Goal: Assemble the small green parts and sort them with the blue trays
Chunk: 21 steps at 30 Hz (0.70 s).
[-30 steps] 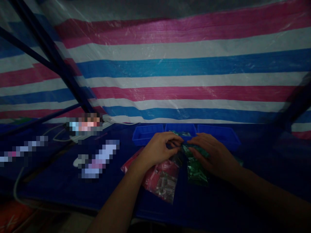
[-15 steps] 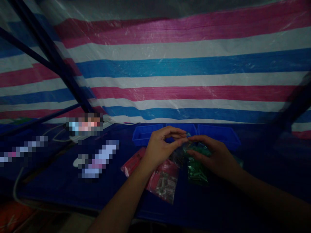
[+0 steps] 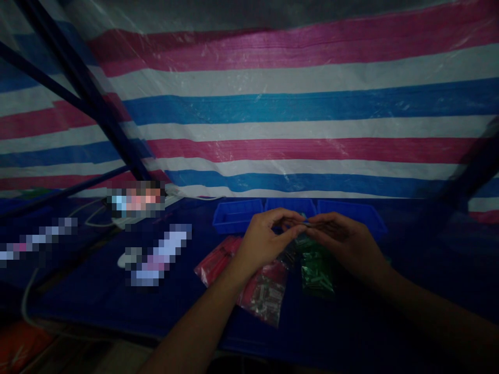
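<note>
My left hand [image 3: 267, 234] and my right hand [image 3: 345, 239] meet fingertip to fingertip above the blue table. Both are pinched closed at a small thin piece [image 3: 307, 224], too dark and small to name. Under my left wrist lie a pink-red plastic bag [image 3: 218, 257] and a clear-fronted bag of small pale pieces [image 3: 267, 296]. Below my right fingers is a green bag [image 3: 317, 272] with short slender pieces in it. Some dark small items [image 3: 288, 255] sit between the bags, partly hidden by my left hand.
Behind my hands stand three blue trays: a left tray [image 3: 234, 217], a middle tray [image 3: 290, 205] and a right tray [image 3: 370, 218]. A white rounded object [image 3: 127, 258] and a blurred-out strip [image 3: 161, 254] lie to the left. Striped sheeting [image 3: 304, 109] hangs behind, with a dark metal frame [image 3: 113, 137].
My right fingertips have come in against my left ones and closed at the small thin piece. My left hand has dipped slightly. The bags stay where they were.
</note>
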{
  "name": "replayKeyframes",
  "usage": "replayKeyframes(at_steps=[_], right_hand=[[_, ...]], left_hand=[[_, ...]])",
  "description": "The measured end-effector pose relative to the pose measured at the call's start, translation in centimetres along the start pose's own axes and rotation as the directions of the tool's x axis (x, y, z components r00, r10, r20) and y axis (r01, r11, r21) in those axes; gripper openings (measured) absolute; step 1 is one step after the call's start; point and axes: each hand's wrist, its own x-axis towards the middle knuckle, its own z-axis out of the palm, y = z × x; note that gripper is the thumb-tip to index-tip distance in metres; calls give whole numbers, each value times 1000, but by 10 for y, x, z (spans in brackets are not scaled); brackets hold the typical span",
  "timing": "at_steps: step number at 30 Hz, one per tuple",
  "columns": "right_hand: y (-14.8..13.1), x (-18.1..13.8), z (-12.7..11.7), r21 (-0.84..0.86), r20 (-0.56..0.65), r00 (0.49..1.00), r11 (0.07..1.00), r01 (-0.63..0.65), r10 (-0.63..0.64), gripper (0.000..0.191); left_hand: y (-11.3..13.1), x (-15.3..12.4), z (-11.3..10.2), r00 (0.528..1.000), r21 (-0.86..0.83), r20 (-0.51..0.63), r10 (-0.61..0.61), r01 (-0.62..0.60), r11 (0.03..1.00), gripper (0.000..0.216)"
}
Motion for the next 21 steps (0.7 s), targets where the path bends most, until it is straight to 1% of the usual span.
replayKeyframes(at_steps=[5, 9, 13, 15, 18, 20, 21], right_hand=[[2, 0, -1, 79, 24, 998, 995, -58, 56, 30], [7, 1, -2, 101, 37, 998, 994, -50, 47, 31], [7, 0, -1, 119, 34, 998, 991, -53, 49, 31], [5, 0, -1, 117, 27, 998, 991, -57, 54, 31], [4, 1, -2, 81, -36, 998, 995, -53, 56, 30], [3, 2, -3, 27, -126, 992, 999, -27, 30, 29], [3, 3, -4, -5, -169, 986, 1000, -10, 9, 28]], left_hand=[[-2, 1, 1, 1000, 10, 19, -1, 1, 1000, 23], [-3, 1, 2, 999, 9, 24, 26, -27, 1000, 21], [0, 0, 5, 1000, -14, 10, 12, -11, 1000, 21], [0, 0, 5, 1000, -9, -7, 25, -26, 1000, 22], [0, 1, 4, 991, 75, -93, 95, -88, 993, 22], [0, 1, 3, 976, 138, -175, 128, -104, 985, 22], [0, 0, 3, 972, 157, -194, 131, -101, 982, 20]])
